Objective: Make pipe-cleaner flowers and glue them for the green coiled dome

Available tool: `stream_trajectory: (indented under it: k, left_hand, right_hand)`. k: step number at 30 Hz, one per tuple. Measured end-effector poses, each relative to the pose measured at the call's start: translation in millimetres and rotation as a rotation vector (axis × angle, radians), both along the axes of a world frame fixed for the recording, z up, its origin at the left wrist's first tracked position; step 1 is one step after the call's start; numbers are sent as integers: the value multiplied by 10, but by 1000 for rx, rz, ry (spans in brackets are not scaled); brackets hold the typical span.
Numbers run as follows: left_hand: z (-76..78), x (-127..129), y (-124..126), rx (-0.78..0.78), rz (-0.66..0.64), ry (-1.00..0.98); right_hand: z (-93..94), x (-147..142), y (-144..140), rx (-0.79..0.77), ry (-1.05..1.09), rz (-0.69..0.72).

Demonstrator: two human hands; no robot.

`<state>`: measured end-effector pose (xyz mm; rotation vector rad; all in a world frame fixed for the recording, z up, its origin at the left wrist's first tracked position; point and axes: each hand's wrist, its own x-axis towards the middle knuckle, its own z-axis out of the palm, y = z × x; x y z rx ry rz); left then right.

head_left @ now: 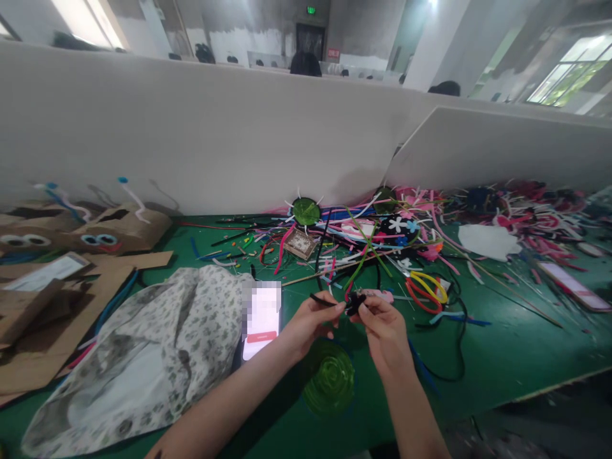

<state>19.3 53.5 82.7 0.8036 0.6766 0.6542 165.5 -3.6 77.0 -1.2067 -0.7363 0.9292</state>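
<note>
My left hand [321, 317] pinches the strand of a black pipe cleaner [354, 303], whose free end sticks out above the fingers. My right hand [382, 322] grips the bunched, looped part of that same black piece between thumb and fingers. Both hands are close together over the green table. Below them lies a round, bright green ringed disc [329, 377], partly under my left wrist. A lit phone [262, 319] is beside my left forearm. Just beyond the hands is a tangle of coloured pipe cleaners [368, 245].
A patterned cloth [191, 331] and cardboard boxes with googly eyes [115, 229] occupy the left. Red and yellow loops [433, 293] lie right of my hands. Another phone [574, 287] and white paper [490, 242] are farther right. A pale partition [215, 134] stands behind the table [507, 357].
</note>
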Motion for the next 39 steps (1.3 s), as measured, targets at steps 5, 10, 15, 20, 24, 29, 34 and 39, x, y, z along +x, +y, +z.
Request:
stream_trajectory:
  k: [5, 10, 15, 20, 24, 29, 34, 39]
  left_hand:
    - [86, -73, -17, 761, 80, 309]
    - [77, -107, -88, 1406, 22, 657]
    - [38, -105, -135, 1802, 58, 906]
    - [180, -229, -25, 2023, -5, 874]
    - [315, -354, 73, 1928, -14, 789]
    - [410, -449, 173, 1530, -138, 647]
    - [235, -331, 234, 968, -222, 320]
    - [98, -159, 123, 789, -111, 283]
  right_hand:
    - [-70, -79, 65, 24, -16, -167]
    - [-145, -235, 44, -5, -116, -175]
    - [-160, -221, 34, -24, -300, -175]
    - [17, -44, -14, 15, -558, 30]
    - [183, 36, -75, 76, -685, 219]
    - [282, 39, -146, 34, -602, 419]
    - [283, -40, -151, 140, -404, 471]
    - [186, -69, -70, 255, -280, 24]
